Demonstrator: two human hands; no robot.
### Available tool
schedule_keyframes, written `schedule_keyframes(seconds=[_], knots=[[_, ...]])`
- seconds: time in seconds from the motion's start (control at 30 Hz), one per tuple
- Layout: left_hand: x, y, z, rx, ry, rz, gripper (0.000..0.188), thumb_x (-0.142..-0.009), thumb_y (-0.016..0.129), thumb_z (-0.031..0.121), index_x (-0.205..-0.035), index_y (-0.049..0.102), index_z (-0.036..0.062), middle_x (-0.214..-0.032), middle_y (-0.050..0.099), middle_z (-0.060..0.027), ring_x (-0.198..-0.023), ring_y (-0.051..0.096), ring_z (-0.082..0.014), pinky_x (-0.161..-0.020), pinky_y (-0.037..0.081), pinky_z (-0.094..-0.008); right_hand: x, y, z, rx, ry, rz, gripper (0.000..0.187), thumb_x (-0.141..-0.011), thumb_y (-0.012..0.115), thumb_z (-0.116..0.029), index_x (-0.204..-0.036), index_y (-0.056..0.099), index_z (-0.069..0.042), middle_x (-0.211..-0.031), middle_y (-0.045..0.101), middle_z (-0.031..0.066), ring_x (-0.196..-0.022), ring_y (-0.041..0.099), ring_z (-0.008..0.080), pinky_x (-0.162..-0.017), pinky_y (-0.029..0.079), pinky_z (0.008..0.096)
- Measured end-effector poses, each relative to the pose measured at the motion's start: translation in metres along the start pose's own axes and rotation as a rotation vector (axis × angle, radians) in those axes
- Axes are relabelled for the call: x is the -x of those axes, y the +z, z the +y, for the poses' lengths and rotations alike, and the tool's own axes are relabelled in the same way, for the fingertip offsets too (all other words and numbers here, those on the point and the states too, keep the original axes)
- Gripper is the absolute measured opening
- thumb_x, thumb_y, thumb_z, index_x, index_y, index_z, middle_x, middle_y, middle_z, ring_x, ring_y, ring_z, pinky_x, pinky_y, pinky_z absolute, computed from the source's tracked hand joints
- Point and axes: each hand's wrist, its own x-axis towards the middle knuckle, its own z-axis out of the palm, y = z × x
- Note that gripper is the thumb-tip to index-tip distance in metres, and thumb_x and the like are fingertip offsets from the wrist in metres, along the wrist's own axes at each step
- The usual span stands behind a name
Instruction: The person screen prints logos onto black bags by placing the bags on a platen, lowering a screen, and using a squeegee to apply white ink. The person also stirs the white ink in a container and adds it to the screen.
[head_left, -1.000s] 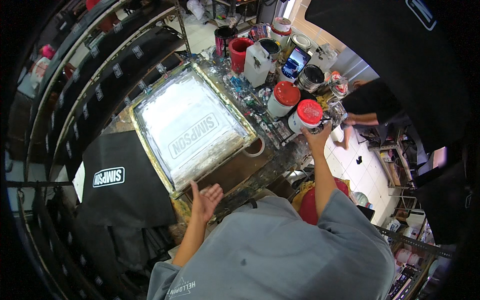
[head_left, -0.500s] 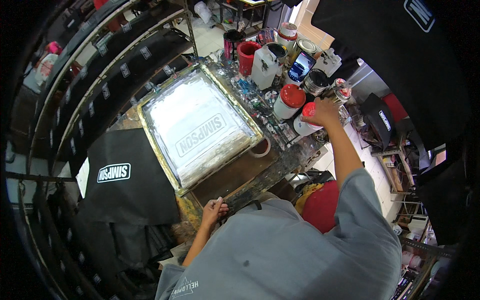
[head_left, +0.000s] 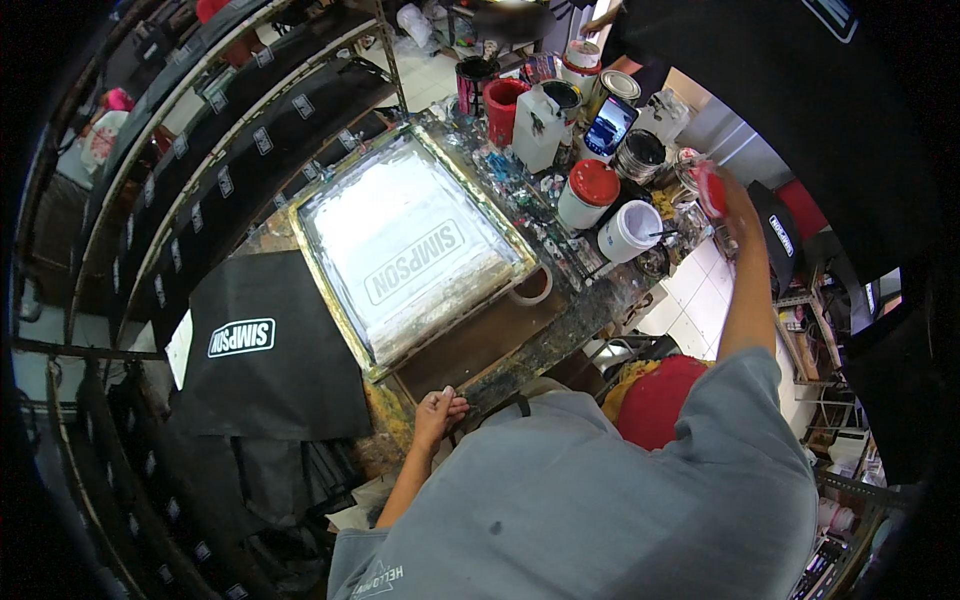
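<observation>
The right hand (head_left: 738, 207) grips a red lid (head_left: 713, 192), with fingers tight around its edge. The lid is up off the table (head_left: 592, 305), out past the right end of the cans. It is tipped up on its side, so its long way runs nearly up and down, with the top leaning left. It is a bit blurry, so I cannot tell which way its flat top points.

The white tub (head_left: 622, 238) sits on the table, left of the lid and well apart from it. It stands upright with no lid on, and its round mouth points up. Its long way goes straight up from the table. A thin dark stick (head_left: 656, 235) pokes out over the right side of the rim.

The left hand (head_left: 438, 412) is by the near edge of the table, its fingers curled in — I cannot tell if it pinches anything.

Just beside the white tub is another tub (head_left: 588, 198), with its red lid on. Left of them lies a big flat screen (head_left: 385, 215). Its long way slants from the far left down to the near right.
</observation>
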Motion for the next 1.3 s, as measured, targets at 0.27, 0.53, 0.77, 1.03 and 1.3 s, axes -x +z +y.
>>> schedule_keyframes(seconds=[0.27,0.53,0.77,1.03,1.3], knots=[[0.002,0.003,0.002,0.002,-0.004,0.062,0.041,-0.103,0.065,0.045,-0.103,0.060,0.0049,-0.098,0.074,-0.0148,-0.086,0.076,-0.0223,-0.074,0.061,-0.0324,0.153,0.092,0.205,-0.973,0.521,-0.041,0.057,-0.104,0.044,-0.058,-0.141,0.055,-0.017,-0.142,0.060,0.0151,-0.129,0.058,0.0377,-0.107,0.046,0.0646],[0.000,0.004,0.006,0.040,-0.064,0.077,0.046,-0.103,0.063,0.048,-0.104,0.060,0.0024,-0.096,0.074,-0.0160,-0.086,0.076,-0.0237,-0.072,0.062,-0.0329,0.154,0.141,0.143,0.840,-0.077,0.357,0.100,-0.079,0.084,-0.054,-0.146,0.043,0.008,-0.151,0.047,0.0308,-0.140,0.046,0.0435,-0.119,0.037,0.0495],[-0.007,0.014,0.004,0.015,-0.040,0.065,0.047,-0.101,0.067,0.048,-0.103,0.061,0.0013,-0.094,0.074,-0.0159,-0.082,0.076,-0.0236,-0.071,0.061,-0.0329,0.060,0.152,0.194,0.370,-0.269,0.446,0.131,-0.061,0.101,-0.039,-0.153,0.023,0.012,-0.151,0.043,0.0281,-0.140,0.045,0.0342,-0.119,0.034,0.0420],[0.030,0.020,0.008,-0.011,0.044,0.084,0.037,-0.101,0.071,0.037,-0.097,0.061,0.0012,-0.087,0.073,-0.0160,-0.077,0.074,-0.0213,-0.068,0.061,-0.0329,0.051,0.180,0.176,0.282,-0.198,0.568,0.131,-0.052,0.101,-0.047,-0.148,0.031,0.009,-0.140,0.056,0.0291,-0.133,0.056,0.0409,-0.113,0.043,0.0440],[0.049,0.033,0.053,-0.181,0.304,-0.068,0.029,-0.097,0.077,0.027,-0.101,0.066,0.0012,-0.083,0.071,-0.0081,-0.077,0.071,-0.0160,-0.069,0.059,-0.0310,0.082,0.163,0.174,0.309,-0.304,0.562,0.119,-0.055,0.102,-0.038,-0.145,0.039,0.007,-0.136,0.060,0.0236,-0.126,0.059,0.0338,-0.111,0.044,0.0425]])
